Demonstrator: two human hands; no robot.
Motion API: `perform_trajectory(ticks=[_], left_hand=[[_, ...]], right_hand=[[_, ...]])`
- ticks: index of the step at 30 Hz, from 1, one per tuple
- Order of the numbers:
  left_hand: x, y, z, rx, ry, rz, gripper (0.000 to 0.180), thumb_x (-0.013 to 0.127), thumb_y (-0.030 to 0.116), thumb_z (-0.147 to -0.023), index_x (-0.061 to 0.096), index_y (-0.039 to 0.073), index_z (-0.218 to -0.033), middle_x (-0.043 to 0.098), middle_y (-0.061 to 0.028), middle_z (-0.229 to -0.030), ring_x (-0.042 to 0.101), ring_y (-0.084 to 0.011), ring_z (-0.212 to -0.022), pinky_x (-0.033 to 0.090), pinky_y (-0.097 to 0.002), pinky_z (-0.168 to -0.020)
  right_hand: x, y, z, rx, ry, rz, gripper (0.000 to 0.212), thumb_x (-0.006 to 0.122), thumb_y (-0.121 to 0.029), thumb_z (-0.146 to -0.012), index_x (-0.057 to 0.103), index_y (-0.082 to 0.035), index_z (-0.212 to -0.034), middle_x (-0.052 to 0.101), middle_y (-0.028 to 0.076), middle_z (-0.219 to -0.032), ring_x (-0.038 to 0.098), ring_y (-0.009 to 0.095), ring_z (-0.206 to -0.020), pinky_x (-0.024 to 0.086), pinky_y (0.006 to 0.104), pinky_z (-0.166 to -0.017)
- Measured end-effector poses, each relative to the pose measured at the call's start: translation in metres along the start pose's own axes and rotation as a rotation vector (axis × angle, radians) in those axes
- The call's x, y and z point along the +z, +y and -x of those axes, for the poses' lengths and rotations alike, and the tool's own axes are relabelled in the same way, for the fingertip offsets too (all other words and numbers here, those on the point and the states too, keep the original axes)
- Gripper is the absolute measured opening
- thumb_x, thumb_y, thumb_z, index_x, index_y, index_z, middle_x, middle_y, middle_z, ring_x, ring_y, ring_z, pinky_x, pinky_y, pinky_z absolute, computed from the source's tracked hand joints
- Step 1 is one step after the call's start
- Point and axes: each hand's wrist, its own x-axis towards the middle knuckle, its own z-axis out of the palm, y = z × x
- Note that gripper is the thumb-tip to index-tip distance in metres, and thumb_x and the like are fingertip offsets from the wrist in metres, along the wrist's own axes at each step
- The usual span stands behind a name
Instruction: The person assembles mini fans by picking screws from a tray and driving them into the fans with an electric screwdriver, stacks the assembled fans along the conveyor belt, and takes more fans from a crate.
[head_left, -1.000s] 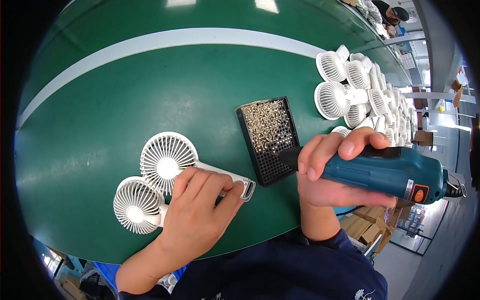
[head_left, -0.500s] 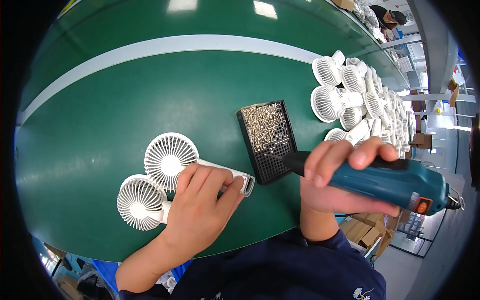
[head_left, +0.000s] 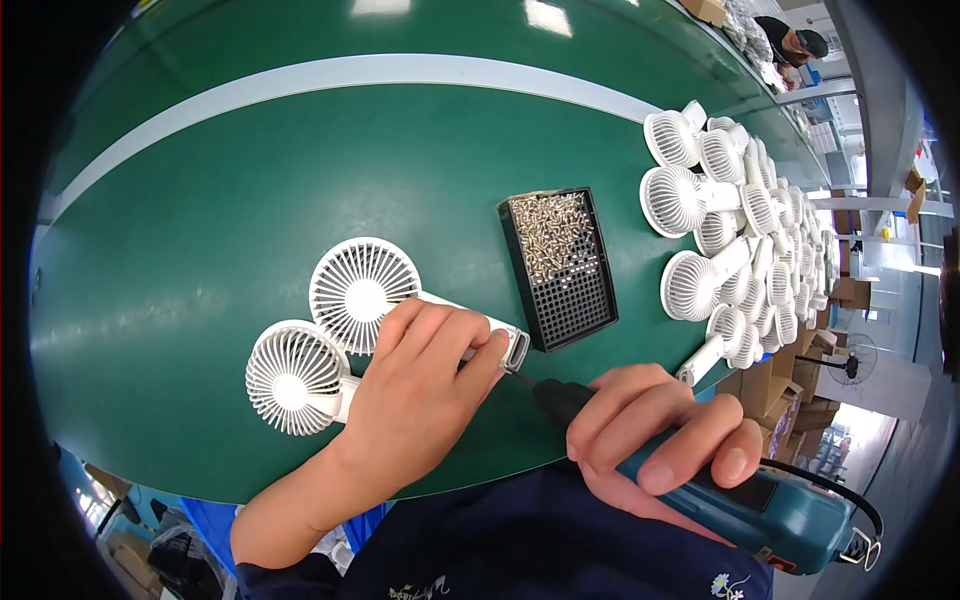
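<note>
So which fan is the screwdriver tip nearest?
The upper fan of the left pair, whose handle end lies right by the tip; the lower fan and piled fans lie farther off.

The surface (head_left: 200,210) is plain green, crossed toward its far edge by a pale grey-white strip (head_left: 420,70). Toward its near edge, two fans (head_left: 365,298) are white, their round grilles patterned with radiating slats. The tray (head_left: 572,310) is black with a regular grid of holes; its screws (head_left: 548,235) are silvery gold. Along the right edge, the massed fans (head_left: 672,200) are white and slatted too. The screwdriver (head_left: 810,515) is dark teal, its nose (head_left: 562,402) black. Past the near edge, the garment (head_left: 480,540) is navy.
</note>
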Motion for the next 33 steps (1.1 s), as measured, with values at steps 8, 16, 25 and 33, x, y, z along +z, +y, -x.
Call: perform_trajectory(ticks=[8, 16, 25, 33], left_hand=[[0.0, 0.001, 0.0, -0.002, -0.003, 0.006, 0.033, 0.073, 0.006, -0.068, 0.063, 0.004, -0.1, 0.052, -0.0043, -0.091, 0.052, -0.0235, -0.084, 0.039, -0.0381, -0.08], [-0.002, 0.001, 0.0, -0.005, -0.024, 0.008, 0.033, 0.073, 0.006, -0.069, 0.062, 0.005, -0.1, 0.05, -0.0049, -0.091, 0.052, -0.0245, -0.086, 0.039, -0.0383, -0.083], [-0.011, 0.003, 0.005, 0.002, -0.034, -0.196, 0.031, 0.061, 0.005, -0.072, 0.062, 0.002, -0.103, 0.053, -0.0072, -0.097, 0.053, -0.0221, -0.098, 0.041, -0.039, -0.091], [-0.077, 0.028, 0.008, -0.163, -0.245, -0.264, 0.043, 0.08, 0.023, -0.063, 0.066, 0.01, -0.101, 0.05, -0.0112, -0.13, 0.04, -0.0372, -0.127, 0.03, -0.0564, -0.105]], right_hand=[[0.003, 0.009, 0.004, 0.05, -0.035, 0.054, 0.058, 0.044, -0.057, -0.093, 0.048, -0.003, -0.115, 0.054, 0.01, -0.088, 0.046, 0.019, -0.038, 0.041, 0.032, -0.031], [-0.002, 0.011, 0.002, 0.073, -0.068, -0.014, 0.064, 0.047, -0.061, -0.09, 0.048, -0.002, -0.113, 0.055, 0.01, -0.088, 0.047, 0.019, -0.038, 0.042, 0.032, -0.032], [-0.043, -0.01, -0.015, 0.012, 0.202, -0.058, 0.079, 0.049, -0.07, -0.082, 0.045, -0.006, -0.128, 0.056, 0.01, -0.097, 0.051, 0.023, -0.047, 0.046, 0.0353, -0.042], [-0.067, -0.02, -0.001, 0.038, 0.213, -0.146, 0.083, 0.047, -0.073, -0.082, 0.042, -0.006, -0.13, 0.057, 0.012, -0.101, 0.056, 0.021, -0.049, 0.045, 0.0316, -0.038]])
